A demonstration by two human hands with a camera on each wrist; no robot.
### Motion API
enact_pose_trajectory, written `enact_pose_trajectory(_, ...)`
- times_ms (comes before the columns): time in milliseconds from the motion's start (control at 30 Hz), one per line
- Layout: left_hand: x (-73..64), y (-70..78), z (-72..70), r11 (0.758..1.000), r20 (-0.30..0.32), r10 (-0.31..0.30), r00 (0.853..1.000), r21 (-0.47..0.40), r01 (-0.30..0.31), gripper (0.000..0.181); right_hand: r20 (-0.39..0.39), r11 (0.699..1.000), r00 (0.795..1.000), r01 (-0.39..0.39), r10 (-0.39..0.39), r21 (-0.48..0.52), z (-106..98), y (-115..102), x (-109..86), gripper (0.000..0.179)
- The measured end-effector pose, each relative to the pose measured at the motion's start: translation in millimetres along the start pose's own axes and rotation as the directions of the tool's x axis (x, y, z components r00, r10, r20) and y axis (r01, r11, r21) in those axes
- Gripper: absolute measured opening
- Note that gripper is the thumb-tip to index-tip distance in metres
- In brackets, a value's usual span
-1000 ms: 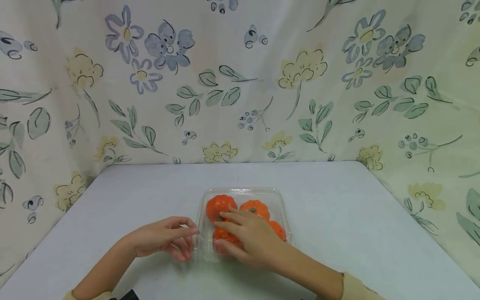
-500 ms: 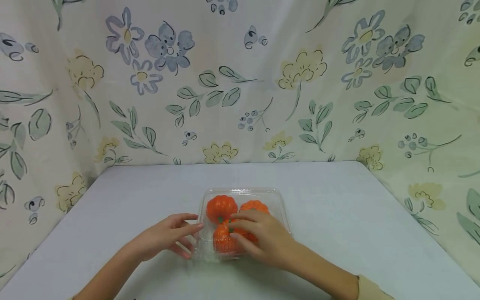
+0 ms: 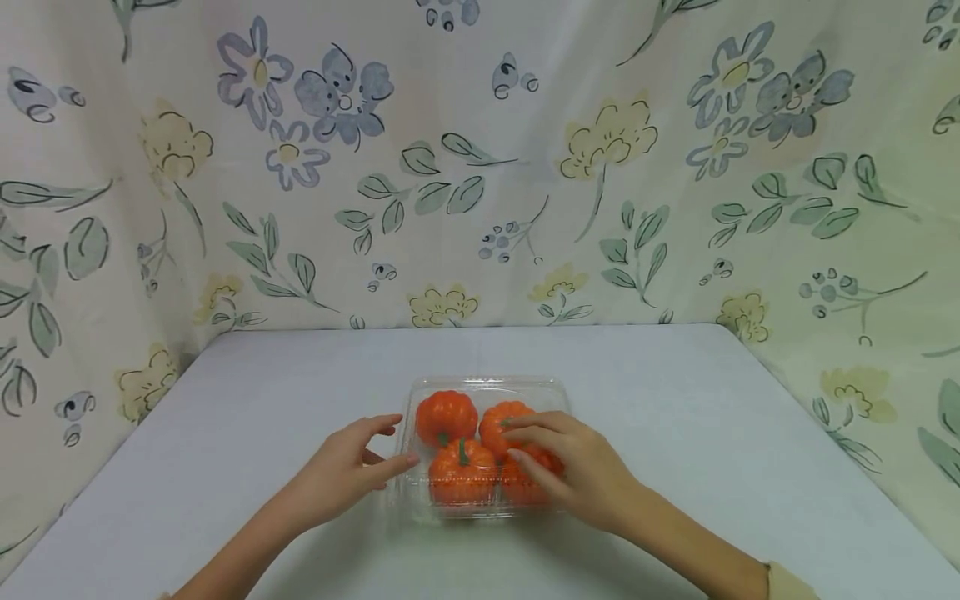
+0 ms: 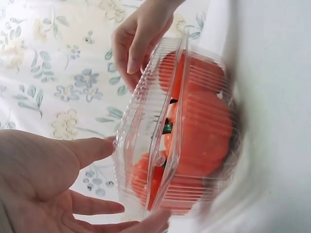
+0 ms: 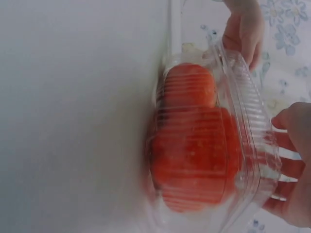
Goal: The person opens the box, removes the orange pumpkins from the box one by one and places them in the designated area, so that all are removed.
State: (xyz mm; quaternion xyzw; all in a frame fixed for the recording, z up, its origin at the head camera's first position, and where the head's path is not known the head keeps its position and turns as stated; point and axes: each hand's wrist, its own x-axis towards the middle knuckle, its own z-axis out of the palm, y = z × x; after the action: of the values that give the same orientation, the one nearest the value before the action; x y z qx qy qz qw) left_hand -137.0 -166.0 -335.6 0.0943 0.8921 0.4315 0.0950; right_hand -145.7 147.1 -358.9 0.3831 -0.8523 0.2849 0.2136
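1. A beige sleeve cuff [image 3: 791, 581] ends well back along the forearm, which probably keeps fabric clear of the hands.
2. The left hand [image 3: 348, 471] is at the near left side of the container, thumb and fingers parted, gripping nothing; its thumb meets or nearly meets the plastic, seemingly to steady that side.
3. The right hand [image 3: 577, 462] arches over the container's right side, fingers loosely bent and apart, grasping nothing; whether the tips touch is unclear.
4. The clamshell container [image 3: 487, 382] sits flat between the hands, within easy reach of both. It is thin, clear, glossy plastic, squarish with rounded corners; its ribbed walls likely add stiffness. The lid [image 4: 141, 104] lies over the base, but I cannot tell whether the rim is fully snapped.
5. Inside, four mini pumpkins [image 3: 462, 479] nestle two by two, a packing that likely limits rolling: orange-red, squat, lobed, shiny, with green stems showing.
6. The white tabletop [image 3: 262, 400] looks smooth and matte.
7. Behind hangs softly rippled floral fabric [image 3: 450, 83].
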Motion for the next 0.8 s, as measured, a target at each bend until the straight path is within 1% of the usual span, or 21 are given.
enact_pose_trajectory(100, -1.9, 3.9, 4.5, 0.994, -0.059, 0.067, 0.996, 0.093, -0.061, 0.071, -0.037, 1.000, 0.999, 0.001, -0.002, -0.010, -3.0, 6.4, -4.2, 0.022)
enact_pose_trajectory(233, -4.1, 9.0, 9.4, 0.974, -0.097, 0.161, 0.982, 0.178, -0.143, 0.066, -0.080, 1.000, 0.997, -0.008, 0.008, -0.005, -7.1, 13.3, -8.9, 0.023)
enact_pose_trajectory(300, -4.3, 11.3, 11.0, 0.963, -0.110, 0.195, 0.975, 0.212, -0.169, 0.064, -0.091, 1.000, 0.996, -0.019, 0.019, 0.002, -9.2, 15.8, -10.3, 0.023)
enact_pose_trajectory(400, -2.9, 14.4, 12.7, 0.949, -0.124, 0.227, 0.966, 0.250, -0.191, 0.060, -0.106, 0.999, 0.993, -0.043, 0.044, 0.010, -12.8, 18.9, -11.7, 0.021)
enact_pose_trajectory(500, -1.5, 17.2, 14.3, 0.936, -0.118, 0.257, 0.959, 0.279, -0.216, 0.057, -0.126, 0.998, 0.990, -0.058, 0.058, 0.006, -16.0, 21.8, -13.5, 0.022)
enact_pose_trajectory(633, 0.4, 19.7, 18.9, 0.914, -0.082, 0.309, 0.947, 0.300, -0.273, 0.053, -0.163, 0.998, 0.985, -0.063, 0.062, -0.002, -18.8, 25.9, -16.0, 0.026)
enact_pose_trajectory(733, 2.8, 20.1, 24.1, 0.887, -0.063, 0.362, 0.930, 0.330, -0.322, 0.052, -0.186, 0.997, 0.980, -0.071, 0.069, -0.007, -20.2, 29.2, -17.9, 0.029)
enact_pose_trajectory(800, 4.5, 20.6, 28.0, 0.866, -0.056, 0.398, 0.916, 0.352, -0.355, 0.051, -0.196, 0.997, 0.978, -0.078, 0.075, -0.005, -21.3, 31.7, -19.2, 0.029)
